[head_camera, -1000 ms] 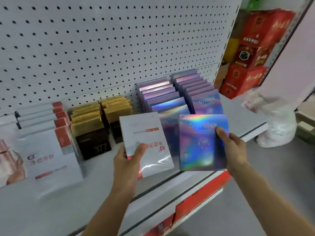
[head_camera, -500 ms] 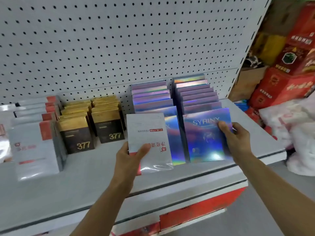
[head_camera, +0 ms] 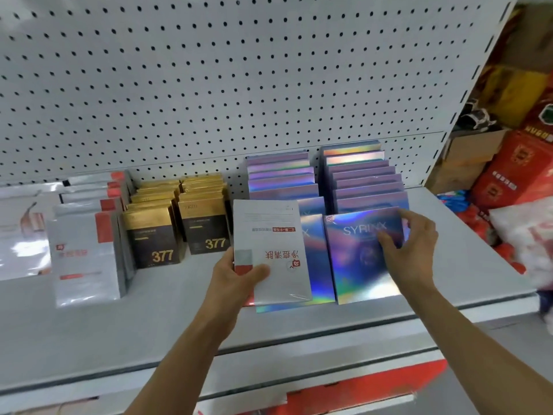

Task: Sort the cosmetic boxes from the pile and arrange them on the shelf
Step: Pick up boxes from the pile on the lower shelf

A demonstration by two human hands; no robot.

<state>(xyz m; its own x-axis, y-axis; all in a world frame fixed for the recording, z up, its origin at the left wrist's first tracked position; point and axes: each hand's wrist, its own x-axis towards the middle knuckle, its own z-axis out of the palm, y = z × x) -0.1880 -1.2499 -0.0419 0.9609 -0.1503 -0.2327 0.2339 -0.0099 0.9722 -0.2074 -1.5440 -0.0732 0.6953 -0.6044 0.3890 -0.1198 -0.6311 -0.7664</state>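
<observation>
While left hand (head_camera: 239,274) grips white box (head_camera: 269,250), holographic box (head_camera: 363,256) touches right hand (head_camera: 410,244).

Shelf (head_camera: 179,319) contents: two rows of holographic boxes (head_camera: 363,256), two rows of gold-black boxes (head_camera: 152,235), two hands.

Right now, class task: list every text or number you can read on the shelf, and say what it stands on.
"SYRINX": front holographic box, right row.
"377": left black-and-gold box.
"377": right black-and-gold box.
Red Chinese print, upside down: white box in left hand; too blurred.
Red cartons: unreadable.
</observation>
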